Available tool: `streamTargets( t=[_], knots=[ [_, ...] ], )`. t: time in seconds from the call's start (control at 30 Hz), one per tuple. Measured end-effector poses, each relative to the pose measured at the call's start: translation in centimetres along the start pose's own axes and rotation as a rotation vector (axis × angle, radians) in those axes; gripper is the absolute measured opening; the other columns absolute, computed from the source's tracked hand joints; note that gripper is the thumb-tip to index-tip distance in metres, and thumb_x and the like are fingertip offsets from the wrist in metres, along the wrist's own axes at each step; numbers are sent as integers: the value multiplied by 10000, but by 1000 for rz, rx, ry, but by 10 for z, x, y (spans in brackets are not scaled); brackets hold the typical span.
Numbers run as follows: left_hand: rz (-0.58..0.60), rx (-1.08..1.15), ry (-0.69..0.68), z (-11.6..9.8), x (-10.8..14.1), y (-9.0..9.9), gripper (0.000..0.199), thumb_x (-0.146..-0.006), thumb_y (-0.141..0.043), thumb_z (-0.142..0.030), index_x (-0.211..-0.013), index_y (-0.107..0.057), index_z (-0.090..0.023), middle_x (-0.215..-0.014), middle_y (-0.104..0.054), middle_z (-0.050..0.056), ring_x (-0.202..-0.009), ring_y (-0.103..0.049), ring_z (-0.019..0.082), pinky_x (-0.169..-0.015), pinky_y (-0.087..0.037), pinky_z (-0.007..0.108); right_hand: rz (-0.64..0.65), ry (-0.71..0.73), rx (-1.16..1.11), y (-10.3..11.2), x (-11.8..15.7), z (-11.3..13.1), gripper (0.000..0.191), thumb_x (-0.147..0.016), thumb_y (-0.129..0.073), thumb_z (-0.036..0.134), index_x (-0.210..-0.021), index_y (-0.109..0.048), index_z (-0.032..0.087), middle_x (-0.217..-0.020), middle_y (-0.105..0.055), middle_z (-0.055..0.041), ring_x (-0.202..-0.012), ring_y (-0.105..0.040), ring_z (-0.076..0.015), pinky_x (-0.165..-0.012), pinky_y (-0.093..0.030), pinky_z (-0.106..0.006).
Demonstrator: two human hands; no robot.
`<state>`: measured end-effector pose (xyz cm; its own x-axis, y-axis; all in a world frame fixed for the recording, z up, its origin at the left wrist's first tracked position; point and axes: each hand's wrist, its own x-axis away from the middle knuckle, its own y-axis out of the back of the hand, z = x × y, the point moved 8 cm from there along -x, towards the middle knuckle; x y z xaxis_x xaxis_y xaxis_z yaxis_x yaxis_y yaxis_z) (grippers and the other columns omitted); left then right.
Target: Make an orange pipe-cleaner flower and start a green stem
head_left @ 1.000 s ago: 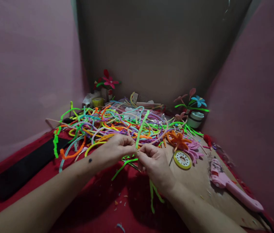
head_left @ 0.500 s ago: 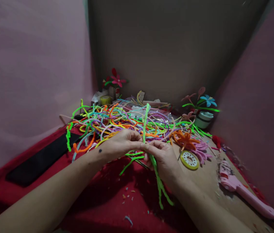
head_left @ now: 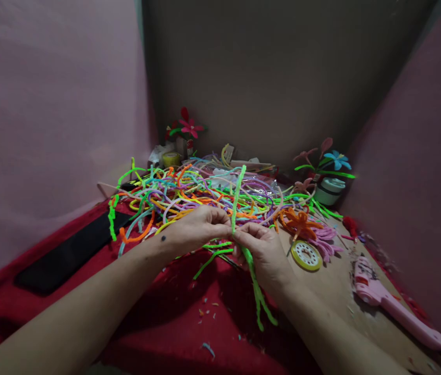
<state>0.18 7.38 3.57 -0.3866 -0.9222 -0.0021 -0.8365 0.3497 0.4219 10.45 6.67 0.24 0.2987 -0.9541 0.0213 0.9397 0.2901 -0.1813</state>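
Bright green pipe cleaners, twisted together, stand upright between my two hands. Their lower ends split apart and hang below my right hand. My left hand pinches the twist from the left, thumb and finger closed at its middle. From the other side my right hand grips it just below, fingertips almost touching those of the left. The exact spot where the fingers meet is partly hidden. Behind the hands lies a tangled heap of many-coloured pipe cleaners. Loose green pieces lie beneath my left hand.
A pink glue gun rests on the brown board at right. Nearby are a yellow tape roll and an orange pipe-cleaner flower. A black phone-like slab lies at left on red cloth. Potted flowers stand behind.
The top of the green twist leans slightly further right. Both hands keep their pinch in nearly the same place; the whole view has shifted a little.
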Motion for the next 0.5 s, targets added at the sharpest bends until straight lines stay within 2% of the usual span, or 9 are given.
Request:
streamTargets(
  t=[0.13, 0.3, 0.5],
  knots=[
    [2, 25, 5, 3, -1, -2, 176, -702, -531, -311, -635, -519, -149, -568, -424, -56, -511, -348, 74, -496, -282, 204, -48, 48, 81, 0, 3, 7, 206, -717, -609, 277, -593, -487, 166, -442, -493, 54, -388, -374, -55, -397, -280, -184],
    [-32, 55, 75, 8, -2, -3, 180, -666, -548, -309, -601, -524, -143, -533, -410, -58, -492, -329, 73, -481, -259, 211, -70, 122, 237, 1, 5, 9, 182, -726, -567, 263, -585, -499, 171, -461, -479, 51, -435, -391, -73, -438, -300, -199],
    [-56, 97, 182, 15, -2, -6, 127, -609, -539, -229, -525, -523, -135, -449, -375, -58, -442, -299, 70, -444, -223, 226, -174, 414, 707, -1, 16, 24, 159, -758, -488, 204, -603, -518, 184, -528, -479, 27, -490, -403, -98, -507, -311, -237]
  ],
)
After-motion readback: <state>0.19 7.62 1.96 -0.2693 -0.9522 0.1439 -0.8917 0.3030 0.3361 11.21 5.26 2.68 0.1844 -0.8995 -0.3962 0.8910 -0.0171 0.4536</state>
